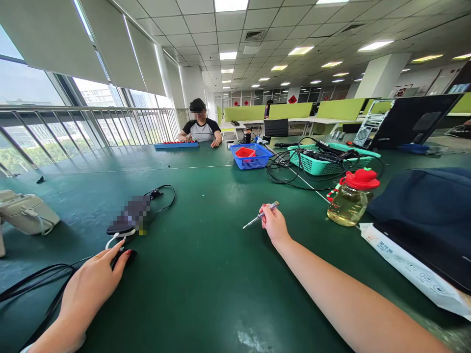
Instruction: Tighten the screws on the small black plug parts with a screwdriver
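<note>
On the right, my right hand (273, 223) is closed round the handle of a small screwdriver (253, 221), its thin metal shaft pointing left and down over the green table (206, 274). My left hand (91, 277) is at the lower left, with thumb and index finger apart beside a small black object (124, 257) and a white cable. What lies under its palm and other fingers is hidden. Just beyond its fingertips lies a dark, blurred-out device (130, 214) with a black cable.
Black cables (40, 274) and a beige bag (27, 211) lie left. Farther off are a blue basket (253, 161), a teal basket (320, 166) and a seated person (200, 128). A red-lidded bottle (348, 203), dark blue bag (423, 201) and white package (408, 267) are right.
</note>
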A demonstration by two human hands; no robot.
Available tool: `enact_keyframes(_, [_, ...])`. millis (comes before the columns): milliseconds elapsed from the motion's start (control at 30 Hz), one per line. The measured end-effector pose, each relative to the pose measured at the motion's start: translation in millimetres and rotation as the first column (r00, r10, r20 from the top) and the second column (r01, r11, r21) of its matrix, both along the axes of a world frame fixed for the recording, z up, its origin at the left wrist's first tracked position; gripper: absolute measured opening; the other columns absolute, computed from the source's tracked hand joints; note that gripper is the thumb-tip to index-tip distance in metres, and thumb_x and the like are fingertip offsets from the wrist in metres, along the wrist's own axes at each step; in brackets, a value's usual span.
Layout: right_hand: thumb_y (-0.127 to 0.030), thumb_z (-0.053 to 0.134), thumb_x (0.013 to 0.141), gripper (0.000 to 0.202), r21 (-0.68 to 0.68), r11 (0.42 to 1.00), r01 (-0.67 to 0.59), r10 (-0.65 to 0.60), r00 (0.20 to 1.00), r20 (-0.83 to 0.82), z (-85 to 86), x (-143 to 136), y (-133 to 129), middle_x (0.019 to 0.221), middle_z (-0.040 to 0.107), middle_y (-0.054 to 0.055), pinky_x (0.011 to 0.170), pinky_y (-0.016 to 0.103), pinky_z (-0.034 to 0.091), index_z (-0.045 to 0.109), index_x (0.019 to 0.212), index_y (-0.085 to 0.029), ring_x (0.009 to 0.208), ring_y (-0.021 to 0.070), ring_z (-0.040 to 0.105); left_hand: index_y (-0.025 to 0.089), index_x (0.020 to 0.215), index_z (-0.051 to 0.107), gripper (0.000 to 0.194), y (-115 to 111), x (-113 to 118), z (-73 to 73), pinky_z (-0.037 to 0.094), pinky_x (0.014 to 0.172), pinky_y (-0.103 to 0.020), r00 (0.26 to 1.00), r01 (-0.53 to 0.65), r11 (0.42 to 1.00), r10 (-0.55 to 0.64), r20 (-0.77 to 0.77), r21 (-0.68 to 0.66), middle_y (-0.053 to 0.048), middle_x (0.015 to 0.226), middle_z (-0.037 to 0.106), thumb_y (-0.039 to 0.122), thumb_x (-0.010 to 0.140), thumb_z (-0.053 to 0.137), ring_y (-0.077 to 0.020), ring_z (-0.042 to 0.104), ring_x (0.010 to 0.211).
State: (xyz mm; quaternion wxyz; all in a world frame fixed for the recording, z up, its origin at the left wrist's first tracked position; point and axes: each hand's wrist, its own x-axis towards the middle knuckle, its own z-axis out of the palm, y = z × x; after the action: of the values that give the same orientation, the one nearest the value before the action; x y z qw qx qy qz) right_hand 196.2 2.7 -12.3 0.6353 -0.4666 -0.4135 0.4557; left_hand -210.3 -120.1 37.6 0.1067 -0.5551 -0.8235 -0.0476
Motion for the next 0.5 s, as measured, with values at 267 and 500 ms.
enact_keyframes(267, [-0.051,0.064,0.077,0.032,0.002,1.000,-0.002,0.002,1.000,0.020,-3.8,1,2,0.047,0.039,-0.007,0.041,0.024,0.032,0.053,0.065,-0.023,0.042,0.0100,0.036,0.029,0.131,0.059,0.053,-2,-4,-1.7,0.052,0.088,-0.040,0.998,-0.003,0.999,0.001,0.065,0.033,-0.006,0.129,0.065,0.052,0.091,0.033,-0.0290,0.065,0.110])
enact_keyframes(500, [-0.054,0.062,0.078,0.034,0.010,1.000,-0.008,0.008,0.999,0.039,-6.7,0,3,0.048,0.039,-0.007,0.042,0.024,0.032,0.054,0.066,-0.023,0.043,0.0103,0.036,0.027,0.126,0.061,0.053,1,-10,-2.3,0.052,0.089,-0.039,0.994,0.022,0.999,-0.027,0.105,0.048,-0.007,0.125,0.066,0.056,0.091,0.033,-0.0284,0.066,0.108])
